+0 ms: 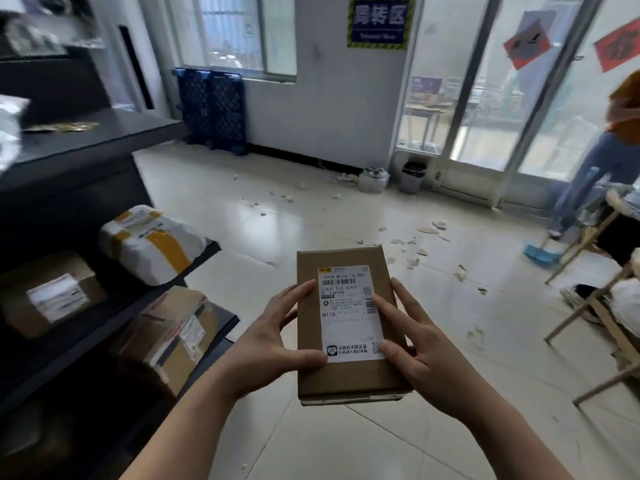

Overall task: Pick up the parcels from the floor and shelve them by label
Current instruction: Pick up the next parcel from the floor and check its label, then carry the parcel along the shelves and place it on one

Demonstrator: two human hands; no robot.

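I hold a small brown cardboard parcel point(346, 375) in front of me, flat, with its white label point(348, 313) facing up and marked N178. My left hand point(277, 337) grips its left side, thumb on the label's lower corner. My right hand point(419, 344) grips the right side, fingers resting on the label. The dark shelf unit point(104, 133) stands to my left. On it lie a white bag parcel with yellow tape point(152, 244), a brown box point(52, 296) and, lower, a taped carton point(173, 334).
Paper scraps point(412, 251) litter the tiled floor ahead. A person point(602, 147) sweeps at the right with a blue dustpan point(542, 254). Wooden chair legs point(588, 306) stand at the right edge. Blue pallets point(211, 109) lean on the far wall, near a small bin point(412, 176).
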